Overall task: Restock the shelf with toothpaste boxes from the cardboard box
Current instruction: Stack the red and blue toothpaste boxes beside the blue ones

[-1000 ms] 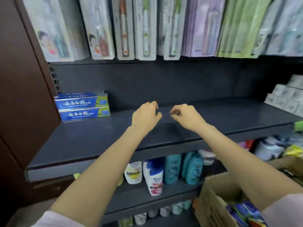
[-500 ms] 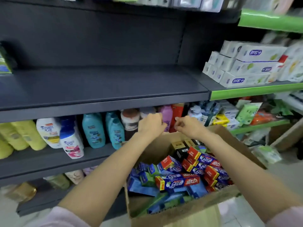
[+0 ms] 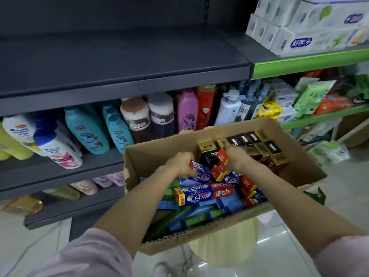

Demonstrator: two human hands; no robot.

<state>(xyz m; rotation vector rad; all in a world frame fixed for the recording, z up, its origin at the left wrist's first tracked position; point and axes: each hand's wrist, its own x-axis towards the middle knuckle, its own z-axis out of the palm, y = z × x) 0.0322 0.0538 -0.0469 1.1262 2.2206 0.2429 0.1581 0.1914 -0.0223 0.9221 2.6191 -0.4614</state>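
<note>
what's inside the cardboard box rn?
The cardboard box holds blue-and-red toothpaste boxes, black-and-gold boxes at the far end and green boxes near the front. Both hands are inside, each gripping a box. Lower layers and the floor are covered.

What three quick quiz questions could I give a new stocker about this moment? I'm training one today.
1. True or false: both hands are inside the cardboard box.
2. Which end of a toothpaste box does the left hand grip? A) blue B) gold C) green
3. Fill in: the right hand holds a ___ box end.

Key:
1. True; the left hand and the right hand both reach among the toothpaste boxes.
2. A, the blue box end.
3. Red: the red box end.
</note>
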